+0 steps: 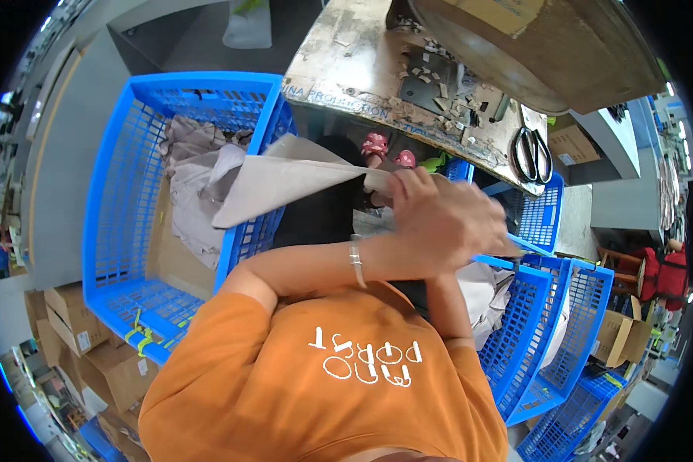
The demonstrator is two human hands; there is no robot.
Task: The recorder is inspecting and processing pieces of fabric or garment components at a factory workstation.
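A pale beige cloth piece [285, 183] stretches from the left basket's rim across my lap, narrowing to a twisted end between my hands. My right hand [417, 185] appears closed on that end; most of it is hidden beneath my left. Crossing over it, my left hand [446, 231] reaches toward the right, with a bracelet at the wrist. Motion smears its fingers, so its grip cannot be made out. A blue plastic basket [115, 192] at my left has crumpled pale cloth pieces [196, 185] inside.
Ahead stands a worn metal-topped table [339, 58] strewn with small scraps, with black-handled scissors [533, 154] at its right edge. More blue baskets [516, 331] stand at my right, one with pale cloth [485, 296]. Cardboard boxes [77, 319] are stacked at far left.
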